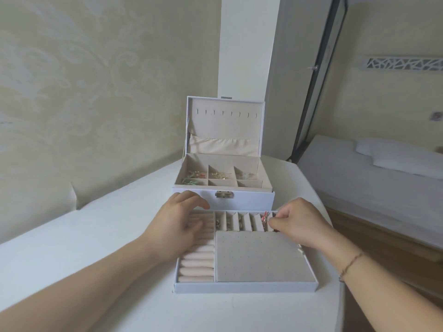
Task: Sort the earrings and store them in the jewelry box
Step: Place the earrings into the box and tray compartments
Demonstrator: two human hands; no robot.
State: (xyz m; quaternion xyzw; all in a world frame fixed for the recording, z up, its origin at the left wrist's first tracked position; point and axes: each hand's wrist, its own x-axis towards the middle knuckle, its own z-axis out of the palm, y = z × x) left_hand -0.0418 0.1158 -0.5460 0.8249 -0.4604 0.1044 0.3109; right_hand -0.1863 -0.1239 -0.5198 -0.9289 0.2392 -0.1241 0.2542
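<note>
A white desk (72,248) stands against a patterned wall (96,80), with a bed (371,168) to the right. At the desk's far end sits a white jewelry box (244,200), its lid (225,123) upright and its top compartments holding gold, green and pale earrings (219,175). Just in front of the box lies its pulled-out tray (244,287), with ring rolls (196,262) down the left side, a perforated stud pad (261,257) at the near right and a row of narrow slots (244,221) along the far edge, several carrying small pieces. The person's left hand (177,219) rests on the far end of the ring rolls, fingers loosely spread and gripping nothing. The right hand (297,224), a thin bracelet (351,264) on its wrist, is curled at the right end of the slot row, thumb and fingertips pinched together beside a pink earring (265,216) in the last slots; whether they actually hold it cannot be made out.
</note>
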